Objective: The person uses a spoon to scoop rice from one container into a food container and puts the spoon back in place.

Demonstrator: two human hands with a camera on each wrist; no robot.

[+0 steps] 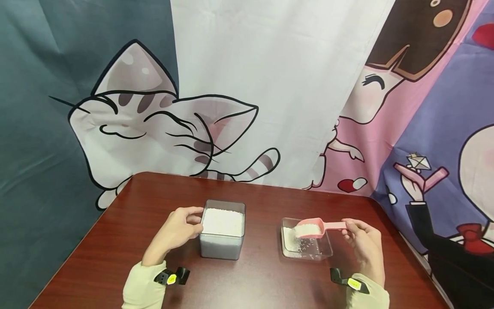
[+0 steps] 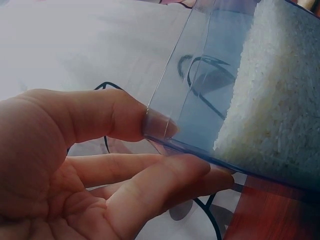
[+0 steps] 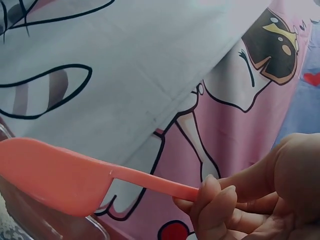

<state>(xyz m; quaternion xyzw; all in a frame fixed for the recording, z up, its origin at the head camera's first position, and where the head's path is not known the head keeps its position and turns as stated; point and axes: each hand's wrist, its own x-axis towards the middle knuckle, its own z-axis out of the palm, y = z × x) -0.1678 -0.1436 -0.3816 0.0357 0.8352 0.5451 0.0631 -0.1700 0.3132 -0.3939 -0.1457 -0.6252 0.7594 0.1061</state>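
Head view: left hand (image 1: 177,229) grips the rice box (image 1: 222,235); right hand (image 1: 364,246) pinches the pink scoop (image 1: 314,227) over the tray (image 1: 326,251).

The left hand (image 2: 60,165) grips the clear container (image 2: 200,85) at its corner, thumb against the outer wall, fingers (image 2: 170,175) under its edge; white rice (image 2: 275,95) fills it above the tabletop (image 2: 270,215).

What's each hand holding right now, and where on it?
Right hand pinches the pink scoop by its handle end. Left hand grips the tall rice container at its left wall.
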